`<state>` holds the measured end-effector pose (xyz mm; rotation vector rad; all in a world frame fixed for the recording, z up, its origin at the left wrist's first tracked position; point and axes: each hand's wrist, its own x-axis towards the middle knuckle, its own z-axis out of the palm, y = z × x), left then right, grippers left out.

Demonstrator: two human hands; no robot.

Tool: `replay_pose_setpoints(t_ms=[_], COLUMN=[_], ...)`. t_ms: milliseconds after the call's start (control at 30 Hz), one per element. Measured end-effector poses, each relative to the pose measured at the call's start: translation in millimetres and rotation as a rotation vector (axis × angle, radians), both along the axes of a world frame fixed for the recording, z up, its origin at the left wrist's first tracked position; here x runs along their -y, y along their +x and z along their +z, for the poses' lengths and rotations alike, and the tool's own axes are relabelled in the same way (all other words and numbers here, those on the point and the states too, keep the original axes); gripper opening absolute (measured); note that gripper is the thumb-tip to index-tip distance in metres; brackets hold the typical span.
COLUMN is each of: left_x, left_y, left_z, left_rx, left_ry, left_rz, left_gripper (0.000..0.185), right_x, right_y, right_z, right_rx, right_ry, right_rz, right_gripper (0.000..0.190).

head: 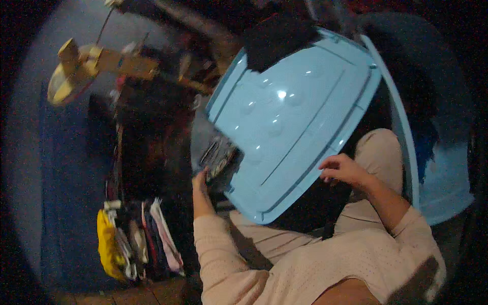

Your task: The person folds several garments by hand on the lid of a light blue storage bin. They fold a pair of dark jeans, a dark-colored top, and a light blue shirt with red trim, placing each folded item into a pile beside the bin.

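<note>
A light blue plastic lid (289,110), apparently from a storage tub, lies tilted in front of me above my crossed legs. A black cloth (280,40) covers part of its far edge. At the lid's left side my left hand (201,182) grips a grey folded item (217,154), perhaps cloth; most of the fingers are hidden beneath or behind it. My right hand (343,170) is by the lid's near right edge, fingers loosely bent. Whether those fingertips touch the rim cannot be made out.
On my right curves the rim of a light blue tub (400,103), close to my knee. Several garments (141,240) hang at the lower left, before a dark blue surface (72,183). A yellowish fan-like object (70,76) stands upper left. Much of the surroundings is dark.
</note>
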<state>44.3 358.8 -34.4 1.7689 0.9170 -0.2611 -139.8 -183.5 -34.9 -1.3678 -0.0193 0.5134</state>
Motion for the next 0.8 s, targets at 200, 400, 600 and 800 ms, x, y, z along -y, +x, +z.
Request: replay_pose_setpoints(t_ms=[200,400,600,800], left_x=[103.4,131.5,224.8,245.2], left_y=[-11.1,-28.8,-89.3,-147.9], left_z=[153.5,263.6,327.1,255.7], left_rx=[0.401,0.523,0.551,0.281], left_ry=[0.017,-0.250,-0.409,-0.467], left_rz=[-0.039,-0.275,-0.631,-0.889], left_gripper=[0.028,0.020,0.021,0.035], right_x=[6.7,-1.7,-13.8,-4.8], right_y=[2.1,5.7,-0.8,-21.4], right_z=[3.0,8.0,-5.9,-17.1], right_rx=[-0.070,-0.119,-0.109,-0.047], right_ry=[-0.029,0.153,0.655,0.905], right_rz=[0.054,0.040,0.244,-0.109], right_gripper=[0.031,0.040,0.068,0.061])
